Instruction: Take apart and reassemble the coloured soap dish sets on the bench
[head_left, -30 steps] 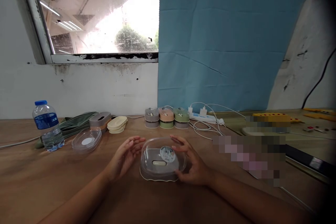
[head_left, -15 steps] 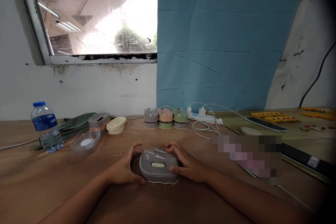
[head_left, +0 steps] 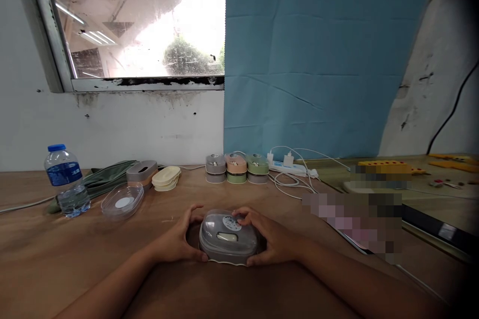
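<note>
A grey plastic box (head_left: 243, 234) with rounded corners stands on the table in front of me. Its clear lid carries a round white sticker, and a pale piece shows in the slot at its front. My left hand (head_left: 179, 239) curves around the left side, thumb at the lower front corner, fingertips behind. From the right, my right hand (head_left: 277, 239) grips it with fingers on the lid near the sticker and thumb at the lower right corner. A thin cream rim shows along the box's bottom edge.
Stacked lidded boxes (head_left: 235, 167) line the back. To the left are a water bottle (head_left: 65, 174), a clear lid (head_left: 119, 204), a grey and orange box (head_left: 142, 172) and cream trays (head_left: 166, 177). A power strip (head_left: 294, 167) with cables lies right of the stacks.
The box has turned slightly and tilted, so the sticker on its lid shows more. My right thumb has moved from the lid's side down to the lower corner. My left hand has hardly moved.
</note>
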`<state>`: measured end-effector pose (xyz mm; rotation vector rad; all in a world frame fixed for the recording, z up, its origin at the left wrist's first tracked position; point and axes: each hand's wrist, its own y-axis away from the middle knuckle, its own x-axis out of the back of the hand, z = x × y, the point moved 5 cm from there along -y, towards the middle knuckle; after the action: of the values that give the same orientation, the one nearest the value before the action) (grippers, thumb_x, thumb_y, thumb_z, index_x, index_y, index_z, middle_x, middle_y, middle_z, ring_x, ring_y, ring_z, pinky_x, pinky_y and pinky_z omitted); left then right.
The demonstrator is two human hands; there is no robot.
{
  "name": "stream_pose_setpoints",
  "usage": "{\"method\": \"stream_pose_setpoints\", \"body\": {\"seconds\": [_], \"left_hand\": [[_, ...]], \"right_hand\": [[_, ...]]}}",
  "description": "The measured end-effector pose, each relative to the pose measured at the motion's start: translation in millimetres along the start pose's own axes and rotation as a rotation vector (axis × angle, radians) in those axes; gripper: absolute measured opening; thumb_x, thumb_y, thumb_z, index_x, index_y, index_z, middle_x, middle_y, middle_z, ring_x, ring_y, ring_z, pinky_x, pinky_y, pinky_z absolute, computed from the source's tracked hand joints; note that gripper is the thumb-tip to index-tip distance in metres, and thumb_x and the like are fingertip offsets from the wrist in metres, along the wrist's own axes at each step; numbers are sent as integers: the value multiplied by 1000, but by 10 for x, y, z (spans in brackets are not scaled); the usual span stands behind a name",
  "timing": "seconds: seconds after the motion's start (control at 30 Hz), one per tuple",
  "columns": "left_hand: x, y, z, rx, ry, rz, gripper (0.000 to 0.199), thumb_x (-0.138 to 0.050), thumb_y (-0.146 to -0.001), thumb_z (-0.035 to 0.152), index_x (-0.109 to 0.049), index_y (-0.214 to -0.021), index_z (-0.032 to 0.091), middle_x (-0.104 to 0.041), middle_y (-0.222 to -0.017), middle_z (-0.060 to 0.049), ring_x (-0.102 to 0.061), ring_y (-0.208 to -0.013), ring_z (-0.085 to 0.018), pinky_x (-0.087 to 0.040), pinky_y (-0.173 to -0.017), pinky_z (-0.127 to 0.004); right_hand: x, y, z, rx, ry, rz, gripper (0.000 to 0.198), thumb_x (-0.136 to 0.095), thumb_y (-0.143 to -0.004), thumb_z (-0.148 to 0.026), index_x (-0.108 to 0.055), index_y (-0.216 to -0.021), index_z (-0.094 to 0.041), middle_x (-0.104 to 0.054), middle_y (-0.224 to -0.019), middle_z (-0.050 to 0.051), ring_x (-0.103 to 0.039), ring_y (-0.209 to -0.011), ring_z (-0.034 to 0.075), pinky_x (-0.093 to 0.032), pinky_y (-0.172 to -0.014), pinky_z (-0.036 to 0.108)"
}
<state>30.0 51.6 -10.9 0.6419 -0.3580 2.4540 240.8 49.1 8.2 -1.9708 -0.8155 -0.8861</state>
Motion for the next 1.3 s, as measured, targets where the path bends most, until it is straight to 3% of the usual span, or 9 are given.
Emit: {"method": "stream_pose_setpoints", "body": {"seconds": [0.23, 0.4, 0.63, 1.0, 1.3], "left_hand": [[-5, 17, 33, -69, -93, -13, 93, -73, -55, 32, -16, -129, 27, -43, -125, -8, -35, -118, -24, -21, -101, -42], [14, 28, 51, -111, -193, -2, 85, -72, -57, 35, -27, -129, 27, -36, -132, -6, -32, -120, -26, -24, -100, -41], [24, 14, 55, -96, -219, -1, 80, -73, -55, 37, -35, -125, 26, -41, -128, -6, -37, -116, -26, -29, -98, -38], [19, 8, 42, -102, -190, -26, 81, -72, -56, 37, -34, -127, 28, -38, -131, -6, -34, -118, -27, -26, -100, -41], [1, -5, 26, -118, -210, -35, 82, -73, -56, 38, -33, -127, 28, -37, -132, -6, -33, -120, -26, -23, -101, -41]], "right_hand": [[-17, 23, -48, 96, 63, -18, 67, -71, -57, -39, -37, -111, -20, -36, -125, 13, -32, -120, 25, -31, -96, 38], [3, 9, -70, 71, 56, -16, 66, -72, -56, -38, -38, -109, -20, -38, -124, 13, -36, -118, 24, -33, -94, 37], [19, -4, -62, 53, 29, -7, 63, -72, -55, -40, -42, -106, -19, -41, -124, 13, -38, -118, 24, -34, -94, 38], [52, -22, -49, 132, 115, 107, 66, -73, -43, -50, -55, -98, -20, -58, -109, 10, -53, -104, 25, -42, -88, 36], [2, 29, 17, 248, 196, 140, 69, -72, -43, -54, -55, -101, -20, -60, -107, 11, -55, -102, 25, -43, -90, 35]]}}
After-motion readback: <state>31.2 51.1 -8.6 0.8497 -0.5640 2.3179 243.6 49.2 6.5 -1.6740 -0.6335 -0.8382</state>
